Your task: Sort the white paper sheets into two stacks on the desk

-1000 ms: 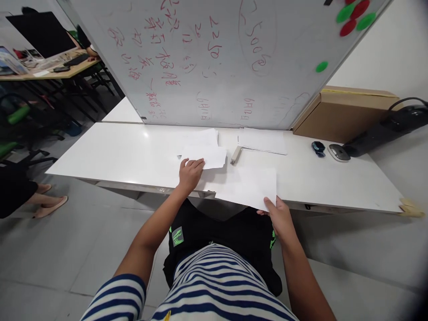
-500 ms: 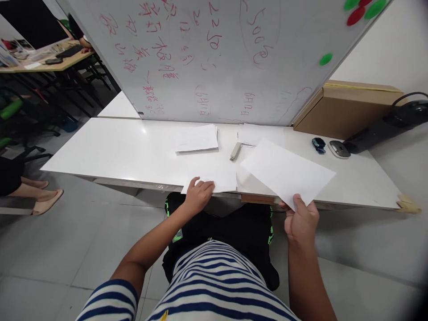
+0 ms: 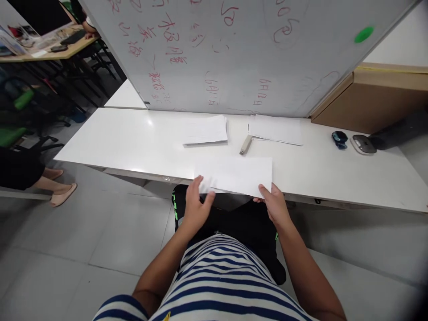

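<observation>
White sheets of paper lie stacked at the near edge of the white table, overhanging it slightly. My left hand pinches the left near edge of the sheets, thumb on top. My right hand grips the right near corner, thumb on the paper. A beige stapler lies just behind the sheets. Farther back sit a left pile of paper and a right pile of paper.
A whiteboard with red writing leans against the table's back. A cardboard box, a blue watch and a grey mouse are at the right. Another person's legs show at the left, beside desks and chairs.
My right hand brought its raised sheet down onto the sheet under my left hand. Both hands now hold the stacked sheets at the table's near edge.
</observation>
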Available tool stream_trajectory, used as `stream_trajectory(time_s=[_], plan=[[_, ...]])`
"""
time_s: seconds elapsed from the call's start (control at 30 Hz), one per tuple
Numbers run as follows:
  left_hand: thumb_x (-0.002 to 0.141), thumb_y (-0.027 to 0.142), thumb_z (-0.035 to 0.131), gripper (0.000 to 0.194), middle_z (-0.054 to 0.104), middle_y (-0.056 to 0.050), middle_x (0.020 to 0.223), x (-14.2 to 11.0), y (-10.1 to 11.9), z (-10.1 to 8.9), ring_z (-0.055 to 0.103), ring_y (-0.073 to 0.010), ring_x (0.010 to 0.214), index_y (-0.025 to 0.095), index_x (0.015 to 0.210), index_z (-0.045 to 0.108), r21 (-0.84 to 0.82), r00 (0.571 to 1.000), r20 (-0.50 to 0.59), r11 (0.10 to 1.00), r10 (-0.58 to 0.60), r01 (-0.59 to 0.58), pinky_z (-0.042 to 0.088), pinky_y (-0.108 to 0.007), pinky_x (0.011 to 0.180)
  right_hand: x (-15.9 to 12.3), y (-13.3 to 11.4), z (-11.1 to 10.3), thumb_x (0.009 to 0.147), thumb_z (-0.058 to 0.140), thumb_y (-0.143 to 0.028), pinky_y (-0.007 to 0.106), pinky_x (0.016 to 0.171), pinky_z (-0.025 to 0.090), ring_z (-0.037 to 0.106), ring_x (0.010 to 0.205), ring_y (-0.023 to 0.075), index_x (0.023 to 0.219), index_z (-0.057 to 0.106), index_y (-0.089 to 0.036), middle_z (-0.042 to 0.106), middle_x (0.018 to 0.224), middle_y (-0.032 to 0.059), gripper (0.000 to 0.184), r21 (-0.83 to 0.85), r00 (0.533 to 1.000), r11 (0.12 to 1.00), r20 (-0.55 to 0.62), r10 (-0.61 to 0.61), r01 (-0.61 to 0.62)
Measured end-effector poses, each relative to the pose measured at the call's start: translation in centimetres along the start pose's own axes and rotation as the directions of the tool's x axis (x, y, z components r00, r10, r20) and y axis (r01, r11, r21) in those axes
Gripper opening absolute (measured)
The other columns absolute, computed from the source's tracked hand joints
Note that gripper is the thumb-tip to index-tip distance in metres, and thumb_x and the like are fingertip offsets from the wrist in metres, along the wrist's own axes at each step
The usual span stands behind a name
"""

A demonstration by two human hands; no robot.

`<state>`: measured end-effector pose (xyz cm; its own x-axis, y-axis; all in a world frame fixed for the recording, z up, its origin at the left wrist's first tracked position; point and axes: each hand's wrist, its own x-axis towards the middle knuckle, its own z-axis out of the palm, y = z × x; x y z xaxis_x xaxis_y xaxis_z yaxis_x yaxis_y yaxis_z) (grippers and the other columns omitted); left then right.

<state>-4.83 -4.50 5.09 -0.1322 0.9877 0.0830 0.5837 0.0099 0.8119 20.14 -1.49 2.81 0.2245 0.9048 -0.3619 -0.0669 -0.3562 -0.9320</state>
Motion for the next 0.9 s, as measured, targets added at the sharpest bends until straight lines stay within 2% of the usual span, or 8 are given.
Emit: stream_trajectory(time_s=[0.07,0.17,0.3,0.43,0.5,0.63,0.77,0.9], plan=[[0.092,0.052,0.048,0.053,0.045,-0.011,0.143,1.2,-1.4,-1.1,0.041,-0.0258,0.133,0.025,0.137,0.043,-0.222,0.97,-0.092,0.955,-0.223,0.198,0.033,-0.041,0.11,0.7,-0.2,0.4,0.081,0.062,-0.045,0.027,0.049,0.047,0.058,0.05,0.0131,0.103,0.06,-0.019,0.065,0.074,-0.0002,0.033,-0.073,0.998,0.997,0.056,-0.008,0.012],[0.09,0.052,0.053,0.05,0.045,-0.013,0.14,2.9,-3.7,-1.9,0.046,-0.0255,0.129,0.023,0.131,0.048,-0.355,0.907,-0.059,0.858,-0.417,0.372,0.036,-0.039,0.106,1.6,-0.4,1.3,0.082,0.06,-0.046,0.029,0.05,0.048,0.06,0.05,0.0143,0.102,0.06,-0.02,0.067,0.079,0.0015,0.033,-0.185,0.992,0.983,0.129,0.007,0.017],[0.085,0.047,0.061,0.048,0.043,-0.011,0.141,3.3,-4.3,-1.4,0.052,-0.0226,0.122,0.025,0.126,0.049,-0.527,0.883,-0.017,0.754,-0.469,0.391,0.044,-0.033,0.098,2.6,-0.5,2.4,0.083,0.057,-0.047,0.034,0.057,0.053,0.062,0.051,0.016,0.102,0.059,-0.022,0.069,0.095,0.0052,0.032,-0.328,0.988,0.943,0.155,-0.001,0.052],[0.085,0.04,0.062,0.045,0.054,-0.01,0.129,2.2,-2.9,-0.3,0.061,-0.0178,0.106,0.024,0.124,0.045,-0.793,0.843,0.111,0.464,-0.527,0.394,0.05,-0.03,0.086,2.7,-0.6,2.6,0.083,0.055,-0.048,0.035,0.06,0.053,0.064,0.054,0.0184,0.097,0.06,-0.022,0.069,0.094,0.0055,0.03,-0.439,0.982,0.891,0.189,-0.033,0.114],[0.082,0.036,0.066,0.046,0.056,-0.01,0.128,1.8,-2.3,0.1,0.062,-0.016,0.102,0.023,0.122,0.046,-0.827,0.827,0.131,0.399,-0.546,0.395,0.05,-0.028,0.083,2.6,-0.6,2.4,0.083,0.054,-0.047,0.035,0.061,0.052,0.064,0.056,0.019,0.096,0.061,-0.022,0.069,0.094,0.0055,0.029,-0.475,0.979,0.871,0.201,-0.034,0.128],[0.076,0.035,0.072,0.047,0.063,-0.01,0.118,1.8,-2.2,0.4,0.063,-0.0166,0.095,0.019,0.117,0.055,-0.792,0.827,0.198,0.411,-0.525,0.451,0.05,-0.026,0.075,2.2,-1.0,1.9,0.083,0.053,-0.046,0.034,0.062,0.051,0.065,0.063,0.0199,0.099,0.061,-0.022,0.069,0.097,0.0059,0.03,-0.528,0.979,0.836,0.199,-0.05,0.151],[0.074,0.043,0.074,0.047,0.069,-0.009,0.104,1.8,-3.7,0.8,0.064,-0.0177,0.081,0.017,0.11,0.063,-0.681,0.842,0.285,0.522,-0.458,0.514,0.047,-0.027,0.064,1.5,-1.5,1.2,0.083,0.052,-0.045,0.033,0.065,0.049,0.064,0.06,0.0191,0.09,0.059,-0.021,0.068,0.083,0.0032,0.026,-0.598,0.974,0.787,0.224,-0.023,0.155],[0.071,0.042,0.077,0.044,0.071,-0.009,0.102,0.7,-5.1,1.9,0.065,-0.0193,0.081,0.017,0.106,0.067,-0.606,0.822,0.311,0.566,-0.478,0.558,0.049,-0.031,0.071,0.7,-1.4,0.3,0.083,0.052,-0.047,0.033,0.068,0.048,0.065,0.07,0.022,0.084,0.058,-0.022,0.068,0.08,0.0032,0.026,-0.669,0.967,0.722,0.257,0.0,0.177]])
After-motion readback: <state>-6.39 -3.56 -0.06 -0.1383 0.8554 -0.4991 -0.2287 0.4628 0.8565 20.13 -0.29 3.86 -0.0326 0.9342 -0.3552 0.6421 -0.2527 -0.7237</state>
